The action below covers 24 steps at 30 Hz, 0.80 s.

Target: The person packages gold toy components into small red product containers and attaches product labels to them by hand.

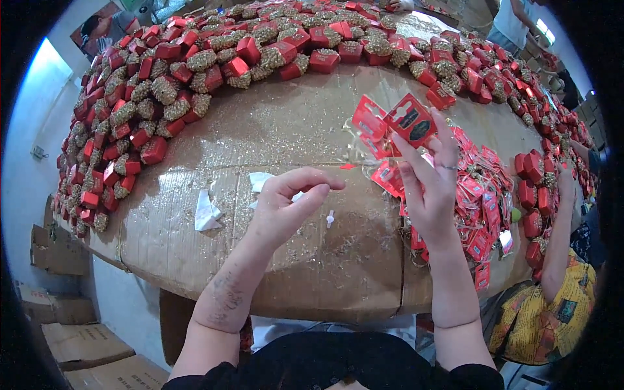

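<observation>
My right hand [426,185] is raised over the table and holds red card tags [396,123] fanned between thumb and fingers. My left hand [286,205] hovers to the left of it, thumb and forefinger pinched together; whether something tiny is between them I cannot tell. A small white plastic fastener [330,218] lies on the cardboard between my hands. Below and right of my right hand lies a heap of red tags [478,201] with gold trinkets.
A cardboard-covered table [312,123] dusted with gold glitter holds several red boxes and glittery gold pieces [175,78] in a wide arc. White paper scraps [207,213] lie near my left hand. Another person's arm [559,240] reaches in at right. Cardboard cartons [78,344] sit on the floor.
</observation>
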Motion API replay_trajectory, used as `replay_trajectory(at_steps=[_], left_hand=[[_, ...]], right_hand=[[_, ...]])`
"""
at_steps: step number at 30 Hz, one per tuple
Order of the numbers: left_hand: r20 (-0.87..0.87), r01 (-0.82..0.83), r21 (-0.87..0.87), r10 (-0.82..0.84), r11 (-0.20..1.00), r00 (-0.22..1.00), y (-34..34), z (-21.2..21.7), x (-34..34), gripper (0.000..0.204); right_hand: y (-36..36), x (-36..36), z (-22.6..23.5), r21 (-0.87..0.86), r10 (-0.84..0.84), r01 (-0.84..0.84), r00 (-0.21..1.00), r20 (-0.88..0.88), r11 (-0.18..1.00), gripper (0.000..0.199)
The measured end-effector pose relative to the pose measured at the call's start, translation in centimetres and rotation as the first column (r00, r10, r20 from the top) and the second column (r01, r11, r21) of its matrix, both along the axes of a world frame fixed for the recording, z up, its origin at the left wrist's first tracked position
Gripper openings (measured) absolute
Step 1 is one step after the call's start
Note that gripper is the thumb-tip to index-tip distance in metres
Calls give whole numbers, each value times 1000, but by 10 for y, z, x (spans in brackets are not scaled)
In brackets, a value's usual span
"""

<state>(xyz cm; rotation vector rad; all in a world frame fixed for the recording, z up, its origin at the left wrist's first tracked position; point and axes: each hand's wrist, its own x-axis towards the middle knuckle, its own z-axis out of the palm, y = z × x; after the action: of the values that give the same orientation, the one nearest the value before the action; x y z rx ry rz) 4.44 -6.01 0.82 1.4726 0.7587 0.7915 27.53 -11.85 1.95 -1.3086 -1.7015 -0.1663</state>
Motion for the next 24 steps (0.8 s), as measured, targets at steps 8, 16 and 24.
replay_trajectory(at_steps=[8,16,24], left_hand=[[74,101,-1,-101,995,992,5,-8,1,19],[156,138,-100,-121,985,980,2,-1,0,22],[191,184,-119,-159,976,969,0,-3,-1,20]], right_hand=[[-8,-7,4,44,4,-12,986,168,999,26],[-11,-13,3,23,29,-32,992,123,999,43],[-10,-14,1,4,48,-49,993,108,999,42]])
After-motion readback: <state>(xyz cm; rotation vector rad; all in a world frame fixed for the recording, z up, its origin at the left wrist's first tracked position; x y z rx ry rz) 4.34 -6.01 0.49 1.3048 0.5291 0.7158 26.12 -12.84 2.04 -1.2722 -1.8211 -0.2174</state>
